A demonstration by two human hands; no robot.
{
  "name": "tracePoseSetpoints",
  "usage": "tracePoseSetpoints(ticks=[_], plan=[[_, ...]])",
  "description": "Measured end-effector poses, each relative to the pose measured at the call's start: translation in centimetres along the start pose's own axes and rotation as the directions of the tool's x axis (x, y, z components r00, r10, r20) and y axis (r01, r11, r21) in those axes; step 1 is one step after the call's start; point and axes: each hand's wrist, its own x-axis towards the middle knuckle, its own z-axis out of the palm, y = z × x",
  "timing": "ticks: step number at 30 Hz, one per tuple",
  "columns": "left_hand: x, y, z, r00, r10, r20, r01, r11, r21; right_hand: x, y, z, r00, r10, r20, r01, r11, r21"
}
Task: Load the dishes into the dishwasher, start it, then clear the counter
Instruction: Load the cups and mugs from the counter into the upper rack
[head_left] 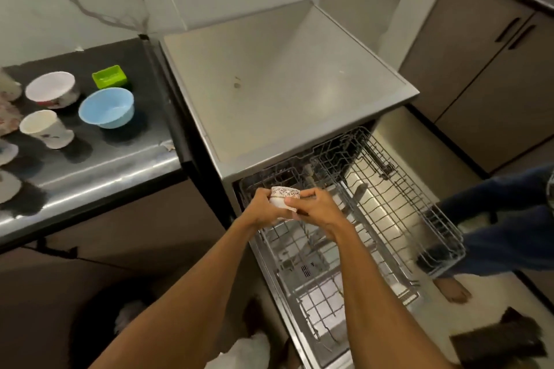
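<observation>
Head camera: A person's two bare hands hold a small patterned cup [284, 196] above the near left corner of a dishwasher's [284, 84] pulled-out upper rack [398, 204]. The left hand [262, 208] curls its fingers round the cup's left side, and the right hand [316, 207] pinches the cup's right side between thumb and fingers. The cup sits clear of the wires, its banded rim facing away from the camera. Below the upper rack, a lower rack [317, 302] is also drawn out; any dishes in either one are too unclear to make out.

To the left of the machine, a dark counter [120, 159] carries the waiting dishes. A blue bowl [106, 108] stands nearest the dishwasher, with a green container [109, 76] just behind it. A white bowl [51, 90] and a white cup [45, 129] stand further left, and more crockery is cut off by the picture's left edge.

At right, another person's jeans-clad legs [503, 225] and one bare foot [452, 290] stand beside the open rack. Brown cabinets [479, 69] with dark handles line the far wall.
</observation>
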Motion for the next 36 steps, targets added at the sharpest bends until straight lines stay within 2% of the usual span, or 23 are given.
tracePoseSetpoints(ticks=[2,8,14,16,18,21,25,28,31,33,36], plan=[[1.0,-0.8,0.9,0.999,-0.032,0.029,0.032,0.999,0.004,0.5,1.5,-0.5,0.999,0.024,-0.040,-0.021,0.997,0.071],[4.2,-2.2,3.1,0.992,-0.118,0.043,0.120,0.992,-0.042,3.2,4.8,-0.2,0.984,0.069,-0.164,-0.051,0.992,0.111],[7.6,-2.7,4.4,0.981,-0.193,-0.009,0.189,0.970,-0.156,5.7,5.8,-0.2,0.987,0.038,-0.158,-0.016,0.990,0.139],[9.1,-2.3,4.9,0.978,-0.206,-0.017,0.196,0.951,-0.241,7.0,5.8,-0.4,0.988,0.022,-0.154,-0.001,0.991,0.137],[11.0,-1.7,5.4,0.965,-0.250,-0.084,0.211,0.923,-0.321,8.4,6.1,-0.9,0.991,0.000,-0.131,0.017,0.991,0.132],[13.6,-1.7,6.0,0.963,-0.217,-0.159,0.173,0.953,-0.250,10.4,6.3,-1.7,0.991,-0.096,-0.087,0.096,0.995,-0.010],[17.1,-2.8,6.0,0.975,-0.176,-0.139,0.135,0.956,-0.262,14.7,6.6,-1.9,0.957,-0.284,-0.063,0.268,0.946,-0.184],[19.4,-3.2,5.8,0.979,-0.144,-0.143,0.106,0.965,-0.240,18.3,6.8,-1.8,0.929,-0.364,-0.064,0.333,0.900,-0.282],[21.7,-3.4,5.5,0.981,-0.124,-0.151,0.093,0.976,-0.196,22.0,7.9,-1.5,0.912,-0.398,-0.098,0.339,0.866,-0.367],[22.8,-3.5,5.5,0.981,-0.101,-0.165,0.083,0.990,-0.112,24.1,8.8,-1.4,0.918,-0.368,-0.145,0.289,0.875,-0.389],[24.4,-3.9,5.3,0.963,-0.045,-0.266,0.042,0.999,-0.018,26.2,8.9,-1.6,0.928,-0.319,-0.195,0.211,0.877,-0.432]])
